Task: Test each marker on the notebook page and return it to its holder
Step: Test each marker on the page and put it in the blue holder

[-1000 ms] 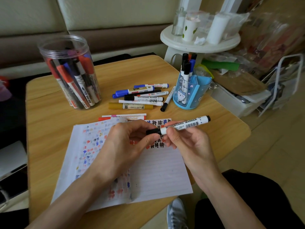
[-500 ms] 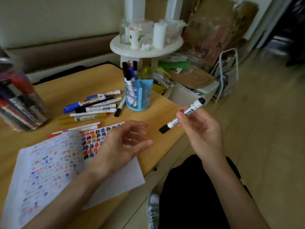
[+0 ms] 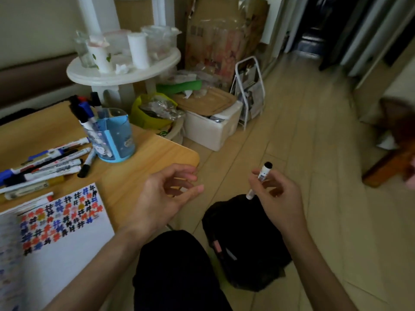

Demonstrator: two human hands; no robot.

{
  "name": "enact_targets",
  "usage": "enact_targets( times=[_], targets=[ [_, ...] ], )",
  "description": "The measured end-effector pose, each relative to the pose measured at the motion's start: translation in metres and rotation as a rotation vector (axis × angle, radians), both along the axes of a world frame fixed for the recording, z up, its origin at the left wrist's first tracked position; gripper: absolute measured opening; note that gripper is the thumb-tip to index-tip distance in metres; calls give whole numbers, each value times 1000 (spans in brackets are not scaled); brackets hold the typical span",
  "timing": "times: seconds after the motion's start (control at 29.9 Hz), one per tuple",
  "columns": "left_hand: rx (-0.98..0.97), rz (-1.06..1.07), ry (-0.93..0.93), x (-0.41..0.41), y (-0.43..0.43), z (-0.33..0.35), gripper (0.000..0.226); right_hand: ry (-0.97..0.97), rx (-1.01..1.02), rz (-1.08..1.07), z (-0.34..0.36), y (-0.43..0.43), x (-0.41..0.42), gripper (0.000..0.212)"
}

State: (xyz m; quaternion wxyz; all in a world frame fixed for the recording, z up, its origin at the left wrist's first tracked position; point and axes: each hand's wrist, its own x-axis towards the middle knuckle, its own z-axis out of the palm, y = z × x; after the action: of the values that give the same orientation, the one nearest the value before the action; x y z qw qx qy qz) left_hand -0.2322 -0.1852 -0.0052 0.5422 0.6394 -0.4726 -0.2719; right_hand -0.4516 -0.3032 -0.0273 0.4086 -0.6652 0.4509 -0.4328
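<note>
My right hand (image 3: 277, 198) holds a white whiteboard marker (image 3: 261, 176) with a black end, nearly upright, out over the floor to the right of the table. My left hand (image 3: 161, 196) hovers over the table's right corner, fingers loosely curled, holding nothing. The notebook page (image 3: 67, 239), covered with coloured hash marks, lies at the lower left. A blue holder (image 3: 116, 138) with several markers stands on the wooden table (image 3: 157, 158). Several loose markers (image 3: 45, 167) lie to the holder's left.
A black bag (image 3: 244, 241) sits on the floor below my right hand. Behind the table stand a white round stand (image 3: 123, 70) with cups, a yellow-green bag (image 3: 152, 111), a white foam box (image 3: 213, 126) and a wire rack (image 3: 249, 90). A wooden chair leg (image 3: 386, 167) shows at the right.
The view has swung to the right, leaving the clear jar out of frame. My right hand has carried the marker away from the notebook to over the floor and tilted it upright. My left hand has let go.
</note>
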Motion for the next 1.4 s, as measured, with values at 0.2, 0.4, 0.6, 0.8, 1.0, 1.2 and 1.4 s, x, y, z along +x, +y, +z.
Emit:
enact_targets(
  times=[0.2,0.4,0.6,0.8,1.0,1.2,1.4],
  targets=[
    [4,6,-4,4,11,1,37,74,-33,7,-13,0,0,20],
    [14,109,-73,45,73,10,37,-47,-11,261,10,30,70,17],
    [15,321,-54,94,154,4,33,-101,-68,542,26,73,163,18],
    [-19,484,18,120,188,-13,27,-52,-47,719,18,106,241,19],
    [-73,551,76,133,212,-25,29,78,-29,780,-9,127,300,23],
    [-81,583,99,144,222,-28,26,182,-89,801,-26,134,323,27],
    [-74,618,116,152,227,-31,25,329,-315,785,-28,139,332,22]
  ],
)
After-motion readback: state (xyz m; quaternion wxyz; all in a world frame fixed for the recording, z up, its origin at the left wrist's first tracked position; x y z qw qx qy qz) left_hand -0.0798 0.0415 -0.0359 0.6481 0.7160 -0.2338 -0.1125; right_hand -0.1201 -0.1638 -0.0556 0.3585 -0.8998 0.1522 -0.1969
